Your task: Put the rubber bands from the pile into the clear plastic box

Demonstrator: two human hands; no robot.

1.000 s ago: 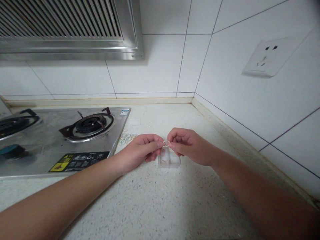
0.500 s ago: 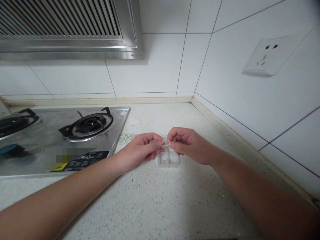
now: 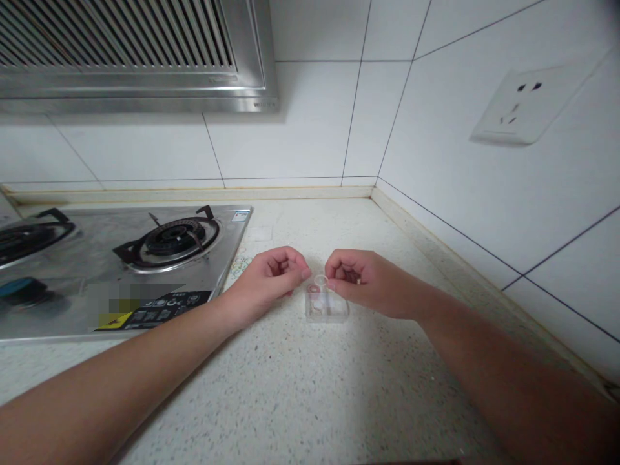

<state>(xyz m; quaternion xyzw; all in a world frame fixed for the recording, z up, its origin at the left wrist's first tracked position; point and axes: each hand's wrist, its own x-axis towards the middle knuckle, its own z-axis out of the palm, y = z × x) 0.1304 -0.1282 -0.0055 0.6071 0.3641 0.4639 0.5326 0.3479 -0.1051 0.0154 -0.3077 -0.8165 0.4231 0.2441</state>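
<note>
My right hand point(image 3: 361, 276) pinches a small whitish elastic band point(image 3: 321, 280) between thumb and forefinger. The band hangs as an open loop just above the far side of a clear plastic box point(image 3: 327, 318). To its left, my left hand point(image 3: 274, 274) has its fingers curled and thumb close to forefinger. A short gap parts its fingertips from the band, and nothing shows in them. Inside the box are divided compartments, with a reddish band point(image 3: 314, 289) in the left part. Behind my left hand lies a pile of coloured elastic bands point(image 3: 241, 265), partly hidden.
A gas stove point(image 3: 177, 239) with black pan supports takes up the left of the speckled counter point(image 3: 271, 400). The range hood point(image 3: 135, 90) hangs above it. Tiled walls meet at the back right, where a socket point(image 3: 516, 110) is fixed.
My left hand has let go of the whitish band and drawn slightly left. The band stays in my right hand, and more of the box shows.
</note>
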